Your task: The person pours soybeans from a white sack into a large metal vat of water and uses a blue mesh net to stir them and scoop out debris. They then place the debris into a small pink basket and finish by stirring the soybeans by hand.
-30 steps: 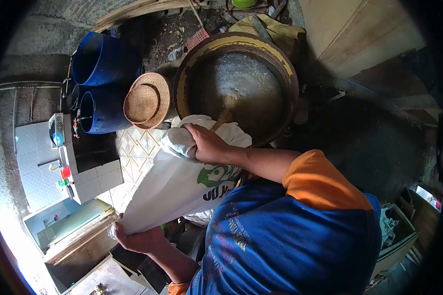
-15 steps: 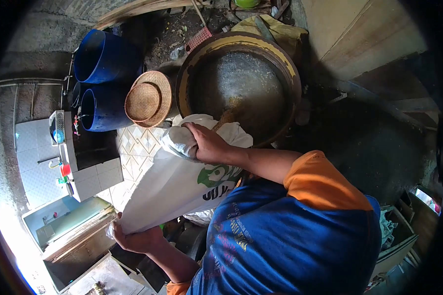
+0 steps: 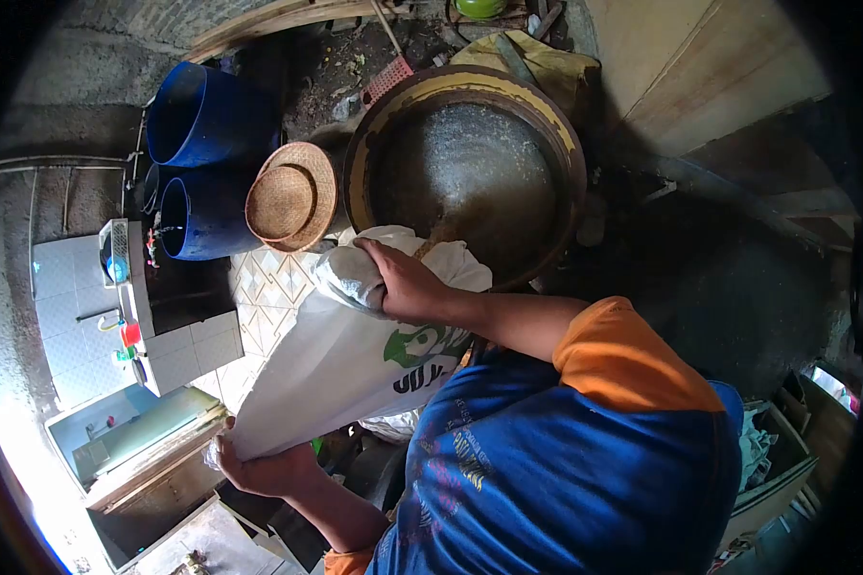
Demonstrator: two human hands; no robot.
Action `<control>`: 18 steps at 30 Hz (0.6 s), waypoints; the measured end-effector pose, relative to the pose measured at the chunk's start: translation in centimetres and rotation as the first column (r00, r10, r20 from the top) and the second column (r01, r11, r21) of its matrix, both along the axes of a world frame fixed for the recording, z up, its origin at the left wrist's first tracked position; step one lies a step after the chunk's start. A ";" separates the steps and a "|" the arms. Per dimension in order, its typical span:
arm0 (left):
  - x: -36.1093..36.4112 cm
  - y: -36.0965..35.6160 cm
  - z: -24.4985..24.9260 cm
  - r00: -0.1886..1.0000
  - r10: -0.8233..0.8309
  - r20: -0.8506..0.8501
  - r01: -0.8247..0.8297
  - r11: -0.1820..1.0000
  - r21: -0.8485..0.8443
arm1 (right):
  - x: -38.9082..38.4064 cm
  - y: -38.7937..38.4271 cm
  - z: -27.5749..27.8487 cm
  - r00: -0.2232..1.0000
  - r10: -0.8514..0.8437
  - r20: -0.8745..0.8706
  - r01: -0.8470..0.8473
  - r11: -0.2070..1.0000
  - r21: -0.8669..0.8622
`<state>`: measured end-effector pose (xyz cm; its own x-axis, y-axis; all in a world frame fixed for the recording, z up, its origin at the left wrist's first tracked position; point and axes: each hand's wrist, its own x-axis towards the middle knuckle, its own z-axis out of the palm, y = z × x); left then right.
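Observation:
A large white sack point(image 3: 316, 374) with green and black print slants across in front of my body. My right hand point(image 3: 408, 281) is closed round its bunched upper edge, close to the open mouth. My left hand point(image 3: 259, 468) grips the sack's bottom corner at the lower left. Beyond the mouth stands a wide round tub point(image 3: 573, 182) with a worn yellow rim, holding cloudy liquid. A brown grainy stream point(image 3: 439, 233) runs from the sack into the tub's near side.
Two blue barrels point(image 3: 204, 213) stand left of the tub, and water runs from a tap into the nearer one. Woven trays point(image 3: 283, 201) lie between barrels and tub. A tiled counter point(image 3: 192, 345) is at the left. A pink plastic basket point(image 3: 388, 80) lies behind.
The brown stream at the sack's mouth looks darker and less spread over the tub's liquid. Both hands keep their hold, and the sack has barely moved.

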<state>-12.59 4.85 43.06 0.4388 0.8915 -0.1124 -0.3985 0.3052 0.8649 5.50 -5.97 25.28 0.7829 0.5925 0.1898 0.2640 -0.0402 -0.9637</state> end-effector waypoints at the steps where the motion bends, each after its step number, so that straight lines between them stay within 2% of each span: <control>1: 0.1 -0.2 0.2 1.000 0.000 -0.003 0.000 1.000 0.001 | -0.1 -0.1 0.1 1.000 0.008 -0.007 -0.008 1.000 -0.001; 4: 0.4 -0.5 0.4 1.000 0.010 -0.008 -0.010 1.000 -0.011 | 0.0 -0.1 -0.1 1.000 0.019 -0.009 -0.020 1.000 -0.013; 6: -0.4 0.5 0.0 0.997 -0.068 0.022 0.069 0.997 -0.018 | 0.0 -0.4 0.4 0.999 0.028 -0.026 -0.029 0.999 -0.022; 9: 0.7 -0.3 0.7 1.000 0.010 -0.003 -0.010 1.000 0.004 | 0.0 -0.1 0.0 0.999 0.026 -0.025 -0.026 1.000 -0.014; 15: 1.0 0.0 1.1 0.999 0.051 0.003 -0.051 0.998 0.045 | 0.0 -0.2 0.0 0.999 0.030 -0.031 -0.030 1.000 -0.003; 18: 0.2 1.6 1.0 1.000 0.005 0.005 -0.006 0.997 0.074 | 0.0 -0.2 0.2 1.000 0.005 -0.008 -0.005 1.000 0.020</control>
